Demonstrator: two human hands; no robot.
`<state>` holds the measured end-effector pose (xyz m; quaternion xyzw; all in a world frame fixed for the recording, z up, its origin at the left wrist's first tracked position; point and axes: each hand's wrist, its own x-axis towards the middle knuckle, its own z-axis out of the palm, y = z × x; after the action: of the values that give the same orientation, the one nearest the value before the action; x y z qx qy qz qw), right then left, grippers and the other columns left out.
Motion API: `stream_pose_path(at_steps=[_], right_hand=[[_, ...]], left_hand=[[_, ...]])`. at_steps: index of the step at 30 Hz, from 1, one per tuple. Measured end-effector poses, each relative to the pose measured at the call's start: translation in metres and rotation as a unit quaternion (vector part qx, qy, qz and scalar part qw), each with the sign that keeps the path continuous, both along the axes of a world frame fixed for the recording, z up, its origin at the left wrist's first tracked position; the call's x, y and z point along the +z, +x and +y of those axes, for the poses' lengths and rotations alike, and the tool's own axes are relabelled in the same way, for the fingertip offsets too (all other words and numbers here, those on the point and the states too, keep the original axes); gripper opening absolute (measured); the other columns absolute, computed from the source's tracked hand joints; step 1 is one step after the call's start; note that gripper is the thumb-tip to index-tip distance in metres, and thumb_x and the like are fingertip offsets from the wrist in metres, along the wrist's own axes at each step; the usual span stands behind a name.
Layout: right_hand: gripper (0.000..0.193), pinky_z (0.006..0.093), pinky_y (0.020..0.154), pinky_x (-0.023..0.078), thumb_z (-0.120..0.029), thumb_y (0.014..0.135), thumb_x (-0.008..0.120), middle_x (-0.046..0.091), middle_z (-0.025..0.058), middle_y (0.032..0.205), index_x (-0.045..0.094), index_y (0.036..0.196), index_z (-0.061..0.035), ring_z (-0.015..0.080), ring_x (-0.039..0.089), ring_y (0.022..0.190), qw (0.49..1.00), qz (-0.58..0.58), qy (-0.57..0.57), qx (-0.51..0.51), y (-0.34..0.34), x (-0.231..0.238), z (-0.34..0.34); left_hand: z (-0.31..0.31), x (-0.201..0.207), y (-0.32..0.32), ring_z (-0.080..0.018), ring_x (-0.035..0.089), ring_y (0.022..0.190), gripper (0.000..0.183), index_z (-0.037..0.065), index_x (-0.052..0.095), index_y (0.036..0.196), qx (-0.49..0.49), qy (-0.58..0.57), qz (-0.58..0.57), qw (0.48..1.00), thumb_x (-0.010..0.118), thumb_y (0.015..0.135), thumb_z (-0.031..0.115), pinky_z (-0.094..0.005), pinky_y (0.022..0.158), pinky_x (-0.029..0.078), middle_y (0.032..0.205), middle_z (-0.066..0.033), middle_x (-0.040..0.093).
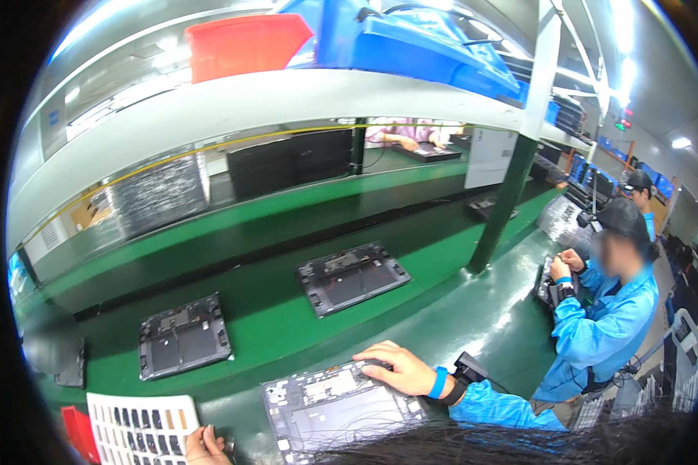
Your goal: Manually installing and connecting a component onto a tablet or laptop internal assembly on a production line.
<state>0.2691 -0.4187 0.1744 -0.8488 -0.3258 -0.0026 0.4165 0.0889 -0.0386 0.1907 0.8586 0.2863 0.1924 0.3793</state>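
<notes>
An open laptop base (341, 418) with exposed circuitry along its far side lies on the bench in front of me; my hair hides part of its near edge. My right hand (399, 368) rests on its far right corner, fingers stretched out over the surface, with a blue band and a black strap on the wrist. At lower left my left hand (207, 447) has its fingers drawn together beside the right edge of a white slotted tray (186, 411). What those fingers hold, if anything, cannot be made out. Rows of small dark parts fill many of the tray's slots.
Two more open laptop bases, one left (184, 337) and one centre (353, 279), lie on the green line (260, 322). A red bin (77, 434) stands behind the tray. A dark post (504, 209) carries the overhead shelf (287, 101). To the right, a co-worker (609, 310) handles a dark device.
</notes>
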Motion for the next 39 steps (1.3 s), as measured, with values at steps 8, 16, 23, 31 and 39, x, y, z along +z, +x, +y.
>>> stream_pose_path(at_steps=[8,16,23,31,39], right_hand=[[0.033,0.0449,0.106,0.051,-0.016,0.097,0.073,0.074,0.0164,0.122,0.076,0.127,-0.0052,0.0355,0.065,0.118,0.999,-0.035,-0.009,-0.033,-0.006,0.008,0.0],[0.033,0.0424,0.106,0.047,-0.016,0.1,0.066,0.071,0.0177,0.121,0.072,0.127,0.0012,0.0349,0.062,0.117,0.999,0.024,0.013,-0.021,-0.012,0.014,0.016],[0.033,0.0412,0.107,0.046,-0.014,0.1,0.065,0.071,0.0168,0.122,0.071,0.128,0.0015,0.0337,0.061,0.118,0.999,0.027,0.003,-0.027,-0.014,0.017,0.016],[0.034,0.041,0.108,0.046,-0.014,0.1,0.065,0.07,0.0163,0.123,0.071,0.129,0.0015,0.0335,0.061,0.119,0.999,0.027,0.002,-0.024,-0.014,0.02,0.014],[0.032,0.044,0.1,0.052,-0.013,0.092,0.076,0.072,0.0151,0.115,0.072,0.122,-0.0011,0.0361,0.066,0.111,0.988,-0.155,0.003,-0.003,-0.068,0.077,0.067]], left_hand=[[-0.018,-0.016,0.003,-0.0427,0.067,0.076,0.021,0.004,0.064,0.097,0.035,0.171,-0.046,0.984,0.072,0.104,0.022,-0.0482,0.066,0.053,0.083,-0.0217,0.067],[-0.002,-0.013,-0.004,-0.0464,0.064,0.07,0.034,0.003,0.061,0.086,0.007,0.107,-0.037,0.994,0.066,0.109,0.029,-0.0547,0.06,0.045,0.075,-0.0215,0.066],[0.002,-0.017,-0.003,-0.039,0.06,0.062,0.037,0.001,0.068,0.083,0.014,0.028,-0.048,0.998,0.071,0.106,0.029,-0.0481,0.058,0.044,0.07,-0.0176,0.063],[0.008,-0.03,0.018,-0.0198,0.058,0.063,0.025,-0.005,0.067,0.09,-0.072,0.117,-0.247,0.959,0.069,0.107,0.013,-0.0356,0.062,0.048,0.071,-0.0068,0.062],[-0.008,-0.022,0.014,-0.0087,0.054,0.052,0.03,-0.001,0.068,0.081,-0.042,-0.12,-0.152,0.98,0.079,0.101,0.018,-0.0306,0.048,0.04,0.061,-0.0044,0.062]])
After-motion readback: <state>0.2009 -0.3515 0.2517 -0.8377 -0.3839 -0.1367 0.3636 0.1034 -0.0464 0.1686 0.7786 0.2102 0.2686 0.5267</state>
